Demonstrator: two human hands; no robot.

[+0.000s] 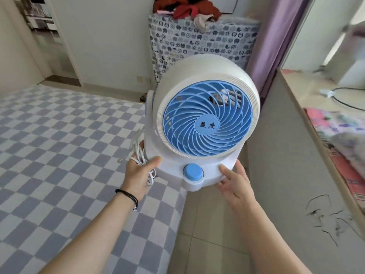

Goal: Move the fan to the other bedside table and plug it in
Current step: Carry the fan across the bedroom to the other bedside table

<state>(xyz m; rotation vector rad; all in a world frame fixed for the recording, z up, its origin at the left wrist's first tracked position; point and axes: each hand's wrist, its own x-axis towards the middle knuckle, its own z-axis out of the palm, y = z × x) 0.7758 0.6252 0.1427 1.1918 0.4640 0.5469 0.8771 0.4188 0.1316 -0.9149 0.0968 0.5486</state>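
Note:
A white desk fan (199, 80) with a blue spiral grille and a blue knob (193, 172) is held up in the air at the centre of the head view. My left hand (138, 175) grips the left side of its base, with the bundled white cord (138, 153) tucked against the palm. On the right side of the base, my right hand (235, 182) holds on with the thumb on top. The plug is not visible.
A bed with a blue-and-white checked cover (59, 155) fills the left. On the right stands a beige cabinet side (276, 155) with scribbles. A patterned fabric hamper (197, 42) piled with clothes stands behind the fan, beside a purple curtain (276, 36). A tiled floor strip (207, 234) runs between.

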